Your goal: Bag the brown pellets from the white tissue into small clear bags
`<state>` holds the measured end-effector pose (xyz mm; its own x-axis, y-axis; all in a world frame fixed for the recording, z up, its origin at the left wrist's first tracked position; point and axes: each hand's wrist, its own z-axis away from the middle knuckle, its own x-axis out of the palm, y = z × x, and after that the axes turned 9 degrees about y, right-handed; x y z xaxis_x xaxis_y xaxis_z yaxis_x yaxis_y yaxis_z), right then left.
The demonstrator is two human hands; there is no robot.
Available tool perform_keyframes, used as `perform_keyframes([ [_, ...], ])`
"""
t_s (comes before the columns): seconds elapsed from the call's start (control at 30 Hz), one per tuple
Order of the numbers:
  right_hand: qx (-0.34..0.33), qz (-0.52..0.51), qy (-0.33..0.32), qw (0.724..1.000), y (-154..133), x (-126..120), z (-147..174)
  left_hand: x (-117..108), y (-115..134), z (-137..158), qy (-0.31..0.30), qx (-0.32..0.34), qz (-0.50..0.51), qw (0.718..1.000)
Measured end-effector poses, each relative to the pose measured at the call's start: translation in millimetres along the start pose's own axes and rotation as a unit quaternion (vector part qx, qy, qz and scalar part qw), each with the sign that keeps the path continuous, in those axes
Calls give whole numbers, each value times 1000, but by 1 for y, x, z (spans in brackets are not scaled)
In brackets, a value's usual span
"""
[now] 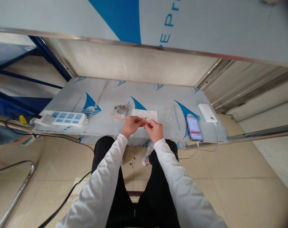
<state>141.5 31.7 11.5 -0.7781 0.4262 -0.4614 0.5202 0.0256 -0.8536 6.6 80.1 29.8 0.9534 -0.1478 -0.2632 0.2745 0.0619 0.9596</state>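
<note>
My left hand and my right hand meet over the front part of the shelf, fingertips pinched together. Between them is something small and dark reddish, too tiny to name. Under and behind the fingers lies a white sheet, partly covered by my hands. Left of it, a clear plastic bag holds small dark brown pieces. Several thin pinkish-white sticks lie in front of the bag, close to my left hand. A small clear plastic piece rests to the right of the sheet.
A white power strip lies at the shelf's left end. A phone and a white power bank with cables are at the right. An upper shelf overhangs the back. Black cables hang at the left.
</note>
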Motion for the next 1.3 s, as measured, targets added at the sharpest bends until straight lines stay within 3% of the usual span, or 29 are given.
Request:
perform_keyframes([
  [0.1,1,132,79,988,6,0,7,0,3,5,37,16,-92,995],
  [0.2,10,160,108,981,8,-3,13,-3,10,12,74,29,-160,984],
  [0.3,-49,63,67,995,5,-9,14,-6,19,14,76,60,-215,972],
  [0.4,-114,-48,-56,991,1,-16,9,-9,27,9,30,84,-214,973],
  [0.5,-99,-96,-161,977,0,-20,-2,-12,30,2,-8,83,-169,982],
  [0.63,-73,-132,-141,978,5,-19,-17,-10,27,-2,-17,88,-136,987],
  [0.9,-5,-206,-121,971,18,-13,-20,-8,24,2,48,111,-174,977],
  [0.97,-27,-144,-118,982,22,-15,-27,-13,15,-1,53,101,-185,976],
  [1.03,-92,18,-135,986,25,-16,-41,-18,1,-3,57,74,-204,975],
  [1.13,-186,268,-186,927,26,-15,-66,-23,-29,-3,68,32,-241,967],
  [1.3,-258,388,-225,856,13,4,-92,-17,-69,1,82,-19,-286,955],
])
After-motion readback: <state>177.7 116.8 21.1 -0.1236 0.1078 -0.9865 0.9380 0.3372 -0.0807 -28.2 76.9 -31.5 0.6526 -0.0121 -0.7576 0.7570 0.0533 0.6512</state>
